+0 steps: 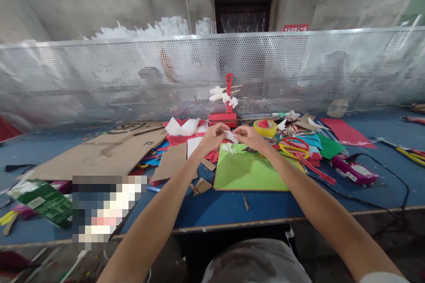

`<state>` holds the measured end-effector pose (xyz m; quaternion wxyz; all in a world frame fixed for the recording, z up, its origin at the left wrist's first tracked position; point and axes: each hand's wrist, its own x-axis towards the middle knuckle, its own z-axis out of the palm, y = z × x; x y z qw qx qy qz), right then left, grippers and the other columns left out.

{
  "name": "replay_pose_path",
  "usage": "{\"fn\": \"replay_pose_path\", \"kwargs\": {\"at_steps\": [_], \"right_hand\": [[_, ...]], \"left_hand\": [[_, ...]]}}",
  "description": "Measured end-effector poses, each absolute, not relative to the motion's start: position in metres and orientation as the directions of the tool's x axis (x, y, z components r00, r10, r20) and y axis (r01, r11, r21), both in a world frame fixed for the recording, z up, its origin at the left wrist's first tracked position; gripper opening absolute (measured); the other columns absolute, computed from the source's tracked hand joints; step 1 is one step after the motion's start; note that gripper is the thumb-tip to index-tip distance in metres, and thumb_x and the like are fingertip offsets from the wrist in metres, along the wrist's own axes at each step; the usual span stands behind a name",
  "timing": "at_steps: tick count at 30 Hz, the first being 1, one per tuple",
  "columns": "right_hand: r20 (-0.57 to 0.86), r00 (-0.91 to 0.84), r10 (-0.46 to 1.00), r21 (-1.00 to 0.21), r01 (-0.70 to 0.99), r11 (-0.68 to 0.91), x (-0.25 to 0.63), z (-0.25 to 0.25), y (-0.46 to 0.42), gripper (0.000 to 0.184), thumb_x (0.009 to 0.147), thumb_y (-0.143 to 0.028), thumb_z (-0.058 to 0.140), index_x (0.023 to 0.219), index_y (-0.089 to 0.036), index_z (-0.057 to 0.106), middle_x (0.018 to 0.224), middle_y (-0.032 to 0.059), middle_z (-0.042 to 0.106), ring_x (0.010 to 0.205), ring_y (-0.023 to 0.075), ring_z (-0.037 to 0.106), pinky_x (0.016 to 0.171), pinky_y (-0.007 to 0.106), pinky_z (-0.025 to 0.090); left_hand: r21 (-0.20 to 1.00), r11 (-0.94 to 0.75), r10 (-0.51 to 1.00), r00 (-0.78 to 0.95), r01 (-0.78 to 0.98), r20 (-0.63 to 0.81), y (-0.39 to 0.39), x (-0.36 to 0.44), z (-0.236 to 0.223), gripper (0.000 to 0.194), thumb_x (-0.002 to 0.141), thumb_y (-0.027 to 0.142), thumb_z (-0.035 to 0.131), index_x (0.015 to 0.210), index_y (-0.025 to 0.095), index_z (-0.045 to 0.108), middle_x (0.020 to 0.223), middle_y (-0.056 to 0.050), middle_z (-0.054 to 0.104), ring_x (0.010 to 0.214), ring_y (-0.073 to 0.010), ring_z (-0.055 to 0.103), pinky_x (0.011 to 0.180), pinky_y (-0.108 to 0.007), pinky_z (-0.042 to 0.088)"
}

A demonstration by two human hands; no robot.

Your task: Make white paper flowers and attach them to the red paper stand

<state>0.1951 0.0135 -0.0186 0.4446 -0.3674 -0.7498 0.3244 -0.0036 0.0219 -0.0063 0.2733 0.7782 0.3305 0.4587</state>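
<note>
Between my two hands is a small piece of white paper (231,136). My left hand (215,136) pinches its left end, and my right hand (247,136) grips the other end with bent fingers. Just below them lies a bright green sheet (252,172), with a small white twisted scrap (228,147) on its upper left part. Straight ahead stands a red paper-covered base (222,119) with an upright red strip (229,80) curled at the top. White paper pieces (217,93) on thin sticks are attached to it.
Large cardboard (99,150) covers the left, beside a green circuit board (43,201). A yellow tape roll (265,128), yellow-handled scissors (292,150), a red sheet (345,131) and a purple corded device (355,171) are on the right. A perforated metal screen (116,79) closes off the back.
</note>
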Motion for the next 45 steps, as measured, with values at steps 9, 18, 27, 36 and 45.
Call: {"fn": "replay_pose_path", "kwargs": {"at_steps": [9, 18, 27, 36, 45], "right_hand": [[0.417, -0.366, 0.832, -0.810, 0.266, 0.523, 0.197, -0.017, 0.011, 0.027, 0.082, -0.041, 0.064, 0.096, -0.018, 0.066, 0.089, 0.0070, 0.071, 0.078, 0.0185, 0.066, 0.068, 0.029, 0.052], [0.418, -0.363, 0.833, -0.804, 0.279, 0.526, 0.196, -0.018, 0.011, 0.030, 0.075, -0.042, 0.072, 0.089, -0.017, 0.066, 0.081, 0.0057, 0.070, 0.074, 0.0177, 0.065, 0.068, 0.028, 0.051], [0.422, -0.351, 0.836, -0.812, 0.264, 0.520, 0.198, -0.016, 0.009, 0.025, 0.078, -0.037, 0.068, 0.093, -0.018, 0.063, 0.086, 0.0063, 0.071, 0.078, 0.0193, 0.067, 0.070, 0.030, 0.053], [0.418, -0.326, 0.848, -0.804, 0.303, 0.512, 0.196, -0.010, 0.004, 0.027, 0.073, -0.035, 0.072, 0.091, -0.018, 0.063, 0.080, 0.0042, 0.071, 0.072, 0.0180, 0.067, 0.067, 0.029, 0.052], [0.416, -0.336, 0.845, -0.815, 0.274, 0.511, 0.198, -0.018, 0.012, 0.029, 0.071, -0.030, 0.073, 0.094, -0.018, 0.061, 0.085, 0.0043, 0.071, 0.076, 0.0177, 0.067, 0.070, 0.030, 0.052]], "left_hand": [[0.645, -0.648, 0.761, 0.377, 0.404, 0.528, 0.013, -0.003, -0.003, 0.021, 0.085, 0.015, 0.052, 0.095, 0.013, 0.070, 0.085, -0.006, 0.072, 0.076, -0.0166, 0.063, 0.072, -0.028, 0.048], [0.643, -0.648, 0.761, 0.383, 0.408, 0.523, 0.015, -0.002, -0.004, 0.022, 0.082, 0.012, 0.053, 0.095, 0.014, 0.071, 0.088, -0.006, 0.072, 0.078, -0.0164, 0.064, 0.072, -0.027, 0.048], [0.663, -0.651, 0.757, 0.380, 0.368, 0.532, 0.020, -0.004, -0.006, 0.019, 0.083, 0.017, 0.057, 0.097, 0.014, 0.070, 0.092, -0.007, 0.073, 0.082, -0.0173, 0.065, 0.078, -0.030, 0.051], [0.649, -0.661, 0.749, 0.385, 0.376, 0.539, 0.019, -0.004, -0.007, 0.017, 0.085, 0.027, 0.060, 0.091, 0.014, 0.069, 0.088, -0.007, 0.072, 0.079, -0.0174, 0.065, 0.074, -0.029, 0.051], [0.684, -0.643, 0.765, 0.337, 0.344, 0.549, 0.024, -0.009, -0.007, 0.019, 0.084, 0.028, 0.062, 0.093, 0.013, 0.069, 0.090, -0.008, 0.072, 0.079, -0.0172, 0.065, 0.075, -0.029, 0.050]]}}
